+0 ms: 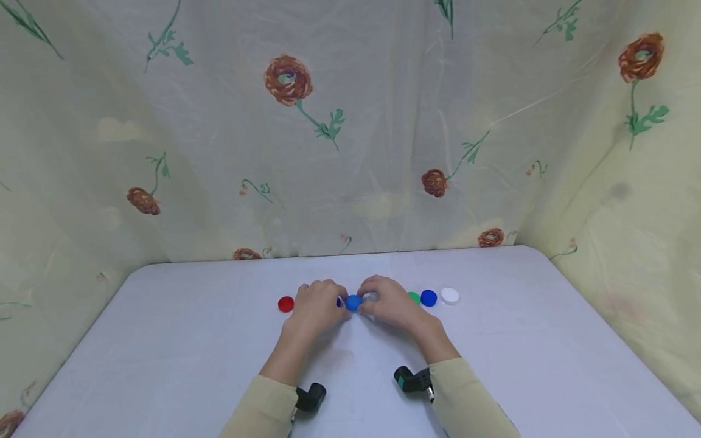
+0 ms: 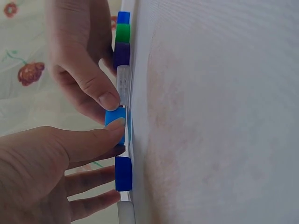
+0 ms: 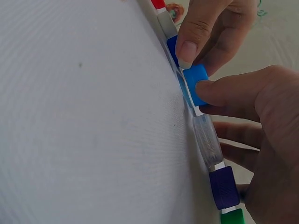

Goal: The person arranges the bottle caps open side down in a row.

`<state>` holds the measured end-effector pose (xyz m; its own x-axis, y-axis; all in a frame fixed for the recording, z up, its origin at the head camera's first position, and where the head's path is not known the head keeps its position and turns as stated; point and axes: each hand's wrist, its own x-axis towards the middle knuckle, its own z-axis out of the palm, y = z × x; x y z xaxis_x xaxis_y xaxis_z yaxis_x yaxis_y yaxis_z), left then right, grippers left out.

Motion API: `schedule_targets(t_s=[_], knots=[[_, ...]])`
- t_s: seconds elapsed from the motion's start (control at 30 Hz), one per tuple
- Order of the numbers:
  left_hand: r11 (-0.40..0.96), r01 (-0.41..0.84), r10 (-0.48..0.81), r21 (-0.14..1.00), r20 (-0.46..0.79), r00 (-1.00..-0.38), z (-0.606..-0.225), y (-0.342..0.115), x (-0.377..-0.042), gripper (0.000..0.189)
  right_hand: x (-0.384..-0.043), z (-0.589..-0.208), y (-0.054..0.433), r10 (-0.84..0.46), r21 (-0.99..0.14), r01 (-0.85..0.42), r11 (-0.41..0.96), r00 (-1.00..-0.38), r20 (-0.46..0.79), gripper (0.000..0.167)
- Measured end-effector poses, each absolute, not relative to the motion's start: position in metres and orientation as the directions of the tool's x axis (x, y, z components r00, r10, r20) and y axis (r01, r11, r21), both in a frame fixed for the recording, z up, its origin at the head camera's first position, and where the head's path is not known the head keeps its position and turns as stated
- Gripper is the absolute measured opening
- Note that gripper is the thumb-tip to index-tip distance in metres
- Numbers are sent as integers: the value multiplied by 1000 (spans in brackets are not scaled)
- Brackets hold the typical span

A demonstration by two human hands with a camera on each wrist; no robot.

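A light blue bottle cap (image 1: 353,303) is between the two hands in the head view, in the middle of a row of caps. My left hand (image 1: 319,304) pinches it from the left, thumb on the near side. From the right, my right hand (image 1: 391,301) pinches the same cap, its thumb (image 3: 217,92) on the near side. In the right wrist view the cap shows close over the white table. Beside the left fingers stands a dark blue cap (image 2: 124,173). A clear ridged cap (image 3: 207,140) and a purple cap (image 3: 224,187) are by the right fingers.
The row ends with a red cap (image 1: 286,304) at left, a whitish cap (image 3: 167,24) beside it. On the right are green (image 1: 414,297), blue (image 1: 429,298) and white (image 1: 450,296) caps. A flowered curtain (image 1: 372,121) hangs behind the white table (image 1: 191,353).
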<state>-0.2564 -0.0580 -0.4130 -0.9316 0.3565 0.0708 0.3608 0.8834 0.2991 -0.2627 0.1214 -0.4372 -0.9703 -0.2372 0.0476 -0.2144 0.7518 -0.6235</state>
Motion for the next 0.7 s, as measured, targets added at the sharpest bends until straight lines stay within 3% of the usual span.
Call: schedule_targets(t_s=[0.7], knots=[[905,315,311,284,63,-948,-412,-66,-257,42,-261,-433,114,-239,-603,-197,773,-971,12,31]])
